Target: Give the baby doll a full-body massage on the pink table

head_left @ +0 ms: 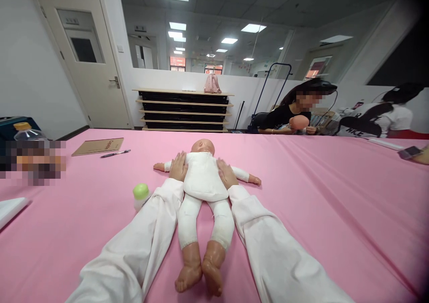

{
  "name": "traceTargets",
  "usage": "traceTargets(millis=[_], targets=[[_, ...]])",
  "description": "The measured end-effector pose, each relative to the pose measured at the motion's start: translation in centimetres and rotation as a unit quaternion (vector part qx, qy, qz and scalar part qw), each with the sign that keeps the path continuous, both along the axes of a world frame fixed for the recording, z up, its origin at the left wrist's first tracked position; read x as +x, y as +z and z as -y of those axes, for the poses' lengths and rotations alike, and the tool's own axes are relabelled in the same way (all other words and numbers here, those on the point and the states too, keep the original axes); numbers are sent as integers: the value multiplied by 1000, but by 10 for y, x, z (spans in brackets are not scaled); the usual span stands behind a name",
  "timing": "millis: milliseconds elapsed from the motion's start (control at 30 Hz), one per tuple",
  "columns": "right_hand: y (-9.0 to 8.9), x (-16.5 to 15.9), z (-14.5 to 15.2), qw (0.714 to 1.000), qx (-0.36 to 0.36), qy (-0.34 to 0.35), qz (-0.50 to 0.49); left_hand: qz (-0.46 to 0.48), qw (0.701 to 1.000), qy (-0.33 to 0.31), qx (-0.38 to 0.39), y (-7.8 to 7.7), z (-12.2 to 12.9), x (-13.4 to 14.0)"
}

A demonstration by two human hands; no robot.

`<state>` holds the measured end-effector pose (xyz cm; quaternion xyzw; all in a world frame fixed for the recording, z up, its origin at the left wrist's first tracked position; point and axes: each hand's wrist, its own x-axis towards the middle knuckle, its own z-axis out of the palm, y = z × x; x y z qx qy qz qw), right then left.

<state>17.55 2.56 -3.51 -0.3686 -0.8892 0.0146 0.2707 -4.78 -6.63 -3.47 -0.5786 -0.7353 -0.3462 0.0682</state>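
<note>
A baby doll [206, 178] with a white cloth body lies on its back on the pink tablecloth [295, 195], its feet toward me and its arms spread out. My left hand [178, 166] rests flat against the left side of the doll's chest, fingers stretched out and pointing away from me. On the other side my right hand [227, 173] lies the same way, by the doll's shoulder and upper arm. Neither hand is wrapped round anything. Beside my left sleeve stands a small jar with a green lid [140, 190], partly hidden by the sleeve.
At the left are a brown notebook [98, 146], a pen [115, 153], a clear bottle with a yellow cap [28, 133] and a white object's corner [11, 210]. Beyond the table's far edge, a person [284, 115] holds another doll [299, 122]. A second person [378, 113] sits further right.
</note>
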Motion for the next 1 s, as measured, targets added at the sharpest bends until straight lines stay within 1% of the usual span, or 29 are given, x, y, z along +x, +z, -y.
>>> traceTargets(millis=[67,133,300,433,533,633,700,800,867,900,933,1000], targets=[[-1,-5,-2,998,-17,9,61,2,999,-33,-39,-1,-2,1],[-1,-7,-6,996,-22,-2,85,2,998,-37,-58,-2,-3,2],[1,-1,-11,995,-29,-35,88,-16,998,6,-61,-2,1,2],[0,5,-7,993,-38,-66,85,-34,994,51,-93,-2,5,0],[-3,7,-4,990,-20,-119,73,-39,989,105,-97,-4,7,-1],[-6,11,-5,978,16,-202,50,-40,986,150,-65,-9,9,-4],[-6,16,-7,967,23,-254,27,-39,982,178,-46,-11,10,-6],[-3,20,-10,954,30,-299,-17,-23,973,227,-17,-10,10,-8],[0,18,-9,956,53,-284,-48,-14,972,233,7,-8,8,-8],[2,16,-8,962,66,-259,-63,-13,976,218,18,-7,6,-8],[3,14,-6,969,75,-225,-75,-17,981,191,29,-5,4,-7],[5,8,-5,984,72,-146,-78,-32,992,113,45,-3,0,-4]])
